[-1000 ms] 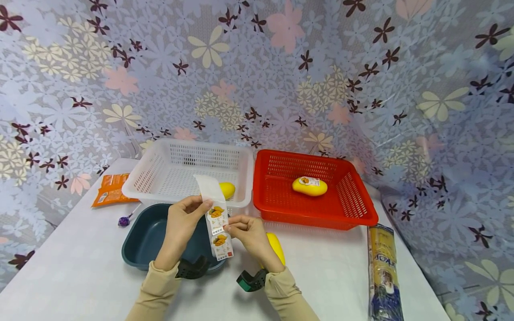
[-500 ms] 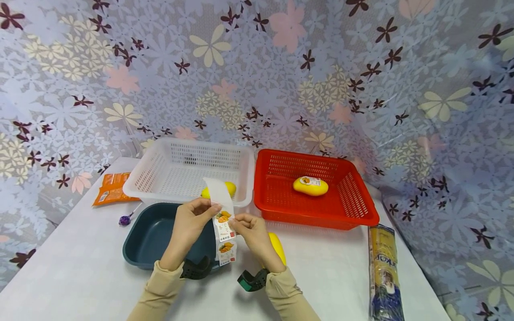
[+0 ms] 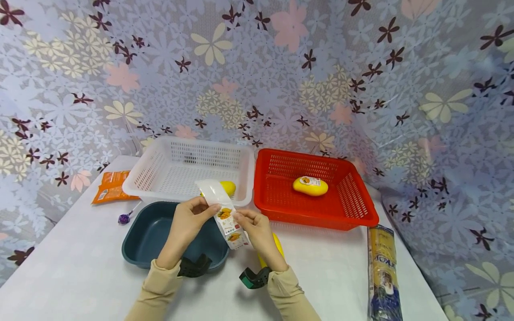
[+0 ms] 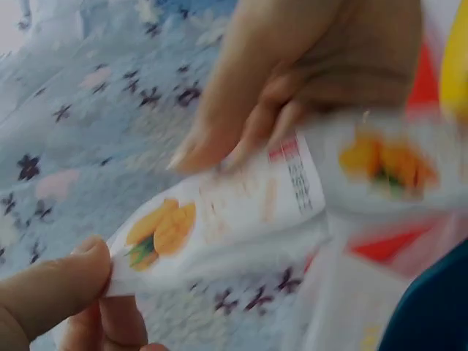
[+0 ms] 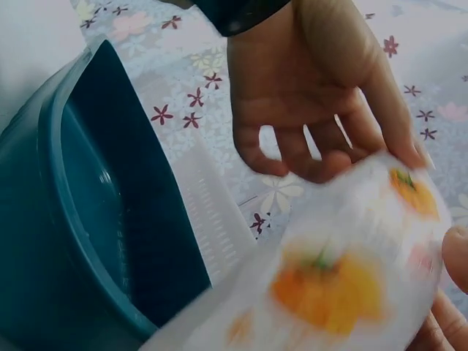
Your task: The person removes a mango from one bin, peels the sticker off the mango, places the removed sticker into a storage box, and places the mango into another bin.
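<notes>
My left hand (image 3: 190,223) pinches a strip of mango labels (image 3: 225,216) between thumb and fingers, below its blank backing end. On the strip's other side, my right hand (image 3: 259,229) holds the edge of a label with thumb and fingertips. The left wrist view shows a printed label (image 4: 219,208) bent up from the left thumb (image 4: 55,289), with a second label (image 4: 387,164) beyond it. In the right wrist view the strip (image 5: 329,285) is blurred. A yellow mango (image 3: 278,244) lies on the table, partly hidden by my right wrist.
Below the strip stands a dark teal basin (image 3: 150,238). Behind are a white basket (image 3: 160,194) with a mango (image 3: 229,187) and a red basket (image 3: 273,209) with a labelled mango (image 3: 311,189). An orange packet (image 3: 114,187), a purple ball (image 3: 123,219) and a long printed package (image 3: 384,272) lie around.
The strip swung upright and shifted right, then tilted so its lower end points right and higher. My right hand's fingertips moved up and slightly right along its edge.
</notes>
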Tool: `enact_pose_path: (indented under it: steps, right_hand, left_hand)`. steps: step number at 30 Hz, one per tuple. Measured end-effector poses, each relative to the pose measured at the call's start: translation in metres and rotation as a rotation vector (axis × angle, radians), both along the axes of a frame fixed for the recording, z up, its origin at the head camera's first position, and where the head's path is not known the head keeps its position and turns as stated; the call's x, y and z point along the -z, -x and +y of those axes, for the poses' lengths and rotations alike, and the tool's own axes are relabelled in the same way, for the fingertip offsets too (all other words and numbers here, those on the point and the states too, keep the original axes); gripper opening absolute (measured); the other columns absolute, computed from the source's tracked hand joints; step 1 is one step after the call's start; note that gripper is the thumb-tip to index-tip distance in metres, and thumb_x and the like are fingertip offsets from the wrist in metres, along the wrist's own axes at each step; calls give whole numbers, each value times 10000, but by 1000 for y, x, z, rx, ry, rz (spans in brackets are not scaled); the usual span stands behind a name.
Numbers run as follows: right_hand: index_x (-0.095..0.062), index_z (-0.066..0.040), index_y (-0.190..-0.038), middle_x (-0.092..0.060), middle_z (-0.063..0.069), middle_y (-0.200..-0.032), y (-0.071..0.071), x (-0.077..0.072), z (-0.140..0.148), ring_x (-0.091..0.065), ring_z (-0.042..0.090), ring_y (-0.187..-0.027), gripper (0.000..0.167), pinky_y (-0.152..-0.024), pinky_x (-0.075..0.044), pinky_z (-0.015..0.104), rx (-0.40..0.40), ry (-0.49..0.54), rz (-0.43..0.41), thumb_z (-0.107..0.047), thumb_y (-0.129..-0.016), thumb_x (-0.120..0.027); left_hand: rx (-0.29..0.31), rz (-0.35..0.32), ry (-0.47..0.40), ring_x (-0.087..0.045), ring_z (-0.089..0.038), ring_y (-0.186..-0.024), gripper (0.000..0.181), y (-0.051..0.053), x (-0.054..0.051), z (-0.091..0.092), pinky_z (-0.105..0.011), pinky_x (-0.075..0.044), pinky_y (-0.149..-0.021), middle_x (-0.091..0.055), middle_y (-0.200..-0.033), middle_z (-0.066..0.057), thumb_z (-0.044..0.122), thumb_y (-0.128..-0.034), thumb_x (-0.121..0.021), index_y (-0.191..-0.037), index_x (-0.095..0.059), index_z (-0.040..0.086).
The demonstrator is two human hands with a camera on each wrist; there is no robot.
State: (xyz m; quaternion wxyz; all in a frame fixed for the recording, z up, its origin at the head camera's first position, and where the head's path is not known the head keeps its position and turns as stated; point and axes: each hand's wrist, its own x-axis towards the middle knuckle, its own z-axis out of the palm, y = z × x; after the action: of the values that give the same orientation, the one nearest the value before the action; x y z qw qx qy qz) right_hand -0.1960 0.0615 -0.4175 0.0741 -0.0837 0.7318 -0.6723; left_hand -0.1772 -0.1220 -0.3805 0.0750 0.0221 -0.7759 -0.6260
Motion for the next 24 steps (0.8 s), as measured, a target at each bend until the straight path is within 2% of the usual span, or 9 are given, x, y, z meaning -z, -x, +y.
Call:
enact_pose_path:
  steps: [3, 6, 9, 11, 13, 17, 20, 24]
  right_hand:
    - [-648, 15, -1197, -711, 229, -1053, 1, 0, 0, -676, 94, -808, 318, -789, -542, 245, -24, -1, 40, -199, -972, -578]
    - [-624, 32, -1220, -721, 221, -1021, 1, 1, 1, -697, 108, -840, 339, -852, -546, 270, -56, 33, 61, -200, -978, -571]
    - [-602, 46, -1233, -730, 207, -995, 1, 2, 1, -714, 122, -861, 366, -882, -546, 293, -85, 64, 58, -217, -981, -569]
    - [-595, 52, -1234, -726, 216, -1008, 1, 1, 2, -718, 123, -865, 367, -888, -546, 298, -90, 85, 52, -212, -982, -566]
    - [-590, 63, -1233, -717, 239, -1018, 1, 1, 3, -719, 121, -858, 362, -883, -550, 298, -83, 99, 54, -197, -984, -561]
    - [-586, 72, -1236, -705, 264, -1027, 3, -1, 4, -716, 100, -841, 360, -865, -558, 297, -76, 104, 66, -183, -983, -559]
    - [-586, 63, -1238, -711, 248, -1022, 3, -1, 5, -715, 99, -847, 361, -868, -558, 299, -85, 99, 71, -191, -982, -564]
    - [-591, 44, -1239, -722, 212, -1013, 2, -2, 6, -713, 98, -850, 354, -876, -554, 295, -85, 103, 55, -196, -980, -569]
  left_hand:
    - [-34, -30, -24, -567, -65, -763, 250, -1, -6, -15, -190, -465, -745, -639, -758, 81, 196, -882, -713, -972, -675, -34]
    - [-84, -77, -20, -570, -49, -757, 286, -2, -9, -32, -189, -440, -762, -631, -719, 144, 246, -910, -680, -1007, -649, -21]
    - [-117, -135, 20, -563, -39, -702, 257, -2, -5, -50, -204, -400, -733, -612, -643, 179, 262, -916, -670, -947, -616, 13]
    - [-102, -171, 59, -575, -41, -683, 242, 1, 1, -59, -216, -390, -720, -627, -636, 181, 258, -913, -674, -903, -607, 26]
    - [-76, -205, 115, -591, -57, -686, 254, 4, 9, -66, -229, -386, -714, -655, -651, 149, 266, -902, -686, -870, -615, 25]
    - [-5, -257, 275, -634, -141, -729, 321, 12, 24, -77, -277, -438, -718, -701, -755, -3, 294, -894, -687, -916, -658, -25]
    - [3, -314, 417, -644, -193, -764, 353, 13, 32, -82, -328, -457, -690, -704, -818, -90, 315, -881, -690, -978, -681, -25]
    - [-32, -418, 589, -589, -246, -768, 299, 12, 38, -83, -372, -419, -636, -658, -810, -91, 332, -840, -722, -907, -681, 44]
